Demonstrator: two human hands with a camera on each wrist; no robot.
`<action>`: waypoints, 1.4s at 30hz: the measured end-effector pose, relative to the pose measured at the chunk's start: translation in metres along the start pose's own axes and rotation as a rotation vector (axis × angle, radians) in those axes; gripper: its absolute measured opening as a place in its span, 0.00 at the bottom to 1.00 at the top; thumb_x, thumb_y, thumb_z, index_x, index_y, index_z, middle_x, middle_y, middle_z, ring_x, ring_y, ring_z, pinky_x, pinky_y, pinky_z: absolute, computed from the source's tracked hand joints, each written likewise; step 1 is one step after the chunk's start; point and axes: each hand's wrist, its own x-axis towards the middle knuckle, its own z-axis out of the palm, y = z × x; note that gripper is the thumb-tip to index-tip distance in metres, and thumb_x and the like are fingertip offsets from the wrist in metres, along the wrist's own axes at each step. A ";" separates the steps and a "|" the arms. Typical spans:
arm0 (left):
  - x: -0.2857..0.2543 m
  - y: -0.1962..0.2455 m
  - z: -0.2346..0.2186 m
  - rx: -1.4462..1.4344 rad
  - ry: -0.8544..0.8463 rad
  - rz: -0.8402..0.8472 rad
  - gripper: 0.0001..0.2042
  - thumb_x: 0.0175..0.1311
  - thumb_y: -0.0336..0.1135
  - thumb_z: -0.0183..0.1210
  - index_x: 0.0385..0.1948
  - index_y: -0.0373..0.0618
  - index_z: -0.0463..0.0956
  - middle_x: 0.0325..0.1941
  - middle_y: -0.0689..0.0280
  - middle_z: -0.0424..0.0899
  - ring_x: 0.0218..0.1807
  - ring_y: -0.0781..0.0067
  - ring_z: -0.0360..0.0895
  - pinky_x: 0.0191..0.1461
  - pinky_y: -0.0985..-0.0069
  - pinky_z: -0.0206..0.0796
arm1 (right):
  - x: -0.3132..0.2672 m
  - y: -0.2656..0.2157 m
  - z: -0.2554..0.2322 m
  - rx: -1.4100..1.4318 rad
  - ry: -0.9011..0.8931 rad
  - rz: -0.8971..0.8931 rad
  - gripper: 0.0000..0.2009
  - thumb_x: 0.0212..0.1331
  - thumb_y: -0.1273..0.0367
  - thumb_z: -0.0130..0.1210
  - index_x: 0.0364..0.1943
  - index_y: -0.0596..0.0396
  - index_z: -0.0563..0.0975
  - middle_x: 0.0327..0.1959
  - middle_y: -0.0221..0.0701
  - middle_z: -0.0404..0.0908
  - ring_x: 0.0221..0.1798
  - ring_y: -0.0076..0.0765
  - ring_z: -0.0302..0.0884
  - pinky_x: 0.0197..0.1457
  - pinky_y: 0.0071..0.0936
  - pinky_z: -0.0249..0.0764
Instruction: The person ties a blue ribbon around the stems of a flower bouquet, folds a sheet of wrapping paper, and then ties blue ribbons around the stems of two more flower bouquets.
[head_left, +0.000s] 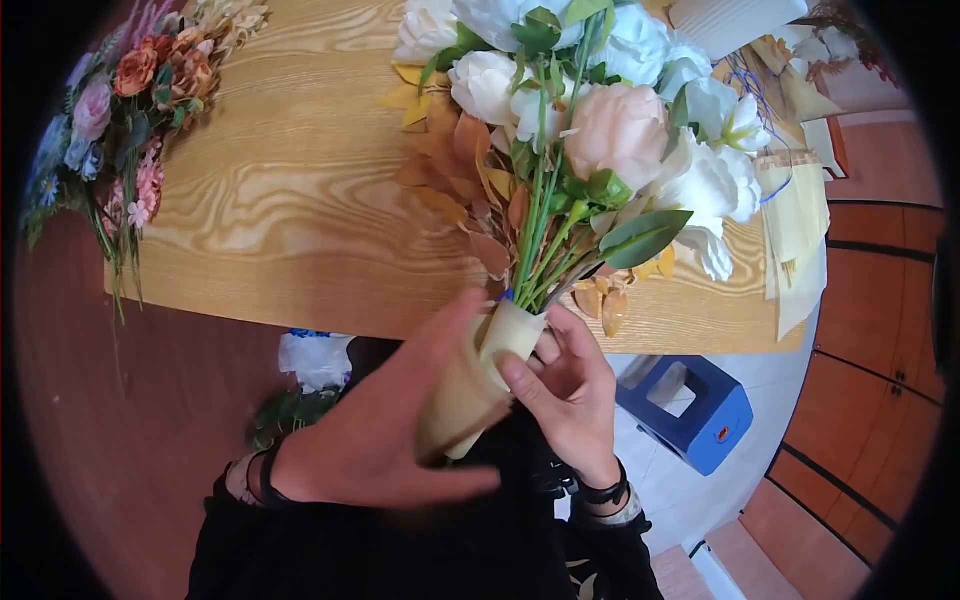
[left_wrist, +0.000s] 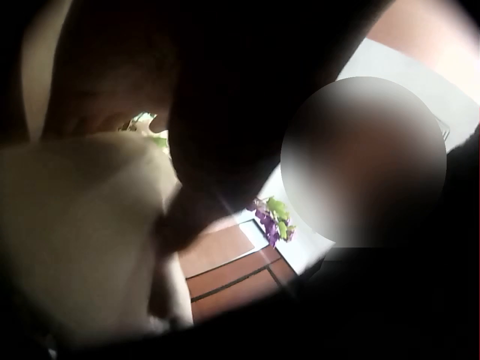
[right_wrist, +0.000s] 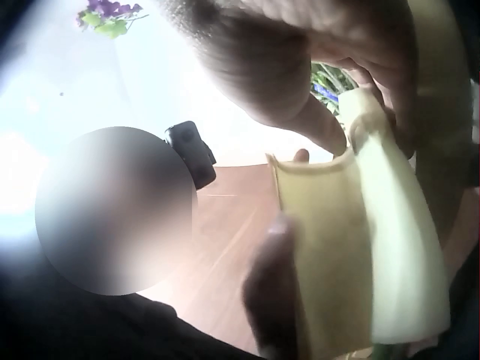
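A bouquet of artificial flowers, with white and pale blue blooms and a pale pink peony, leans over the table's near edge. Its green stems run down into cream wrapping paper rolled around their lower end. My right hand pinches the paper near its top, thumb in front and fingers curled behind. On the other side, my blurred left hand lies along the paper's loose flap with straight fingers and its thumb spread apart. The right wrist view shows the rolled paper with the flap standing away from it.
The wooden table carries mixed flowers at its left edge. Sheets of cream paper hang over its right end. A blue stool-like box stands on the floor at right, with wooden cabinets beyond.
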 end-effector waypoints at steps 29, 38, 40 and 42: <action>0.039 -0.025 0.009 -1.098 -0.050 -0.517 0.28 0.59 0.43 0.52 0.58 0.36 0.60 0.43 0.60 0.73 0.32 0.68 0.70 0.38 0.76 0.64 | -0.024 -0.125 0.001 -1.232 -0.933 -0.286 0.11 0.37 0.77 0.59 0.29 0.51 0.83 0.13 0.28 0.74 0.13 0.26 0.70 0.12 0.21 0.60; 0.020 -0.024 -0.025 -0.408 0.065 -0.413 0.20 0.61 0.26 0.56 0.55 0.39 0.67 0.41 0.63 0.78 0.32 0.77 0.75 0.35 0.80 0.68 | -0.040 -0.089 -0.062 -0.550 -0.374 -0.760 0.06 0.48 0.75 0.59 0.31 0.63 0.81 0.14 0.35 0.77 0.10 0.26 0.69 0.10 0.17 0.60; 0.022 -0.016 -0.031 -0.160 0.135 -0.441 0.19 0.60 0.24 0.55 0.54 0.38 0.68 0.45 0.62 0.78 0.36 0.73 0.76 0.41 0.79 0.69 | -0.034 -0.080 -0.066 -0.516 -0.360 -0.747 0.07 0.44 0.76 0.61 0.30 0.63 0.81 0.14 0.35 0.78 0.09 0.26 0.69 0.10 0.16 0.60; 0.025 -0.034 -0.042 0.117 0.263 -0.245 0.19 0.59 0.24 0.55 0.54 0.39 0.69 0.46 0.62 0.78 0.40 0.71 0.76 0.45 0.77 0.68 | -0.029 -0.078 -0.065 -0.638 -0.251 -0.677 0.06 0.41 0.78 0.60 0.27 0.63 0.82 0.13 0.34 0.78 0.10 0.26 0.72 0.11 0.15 0.62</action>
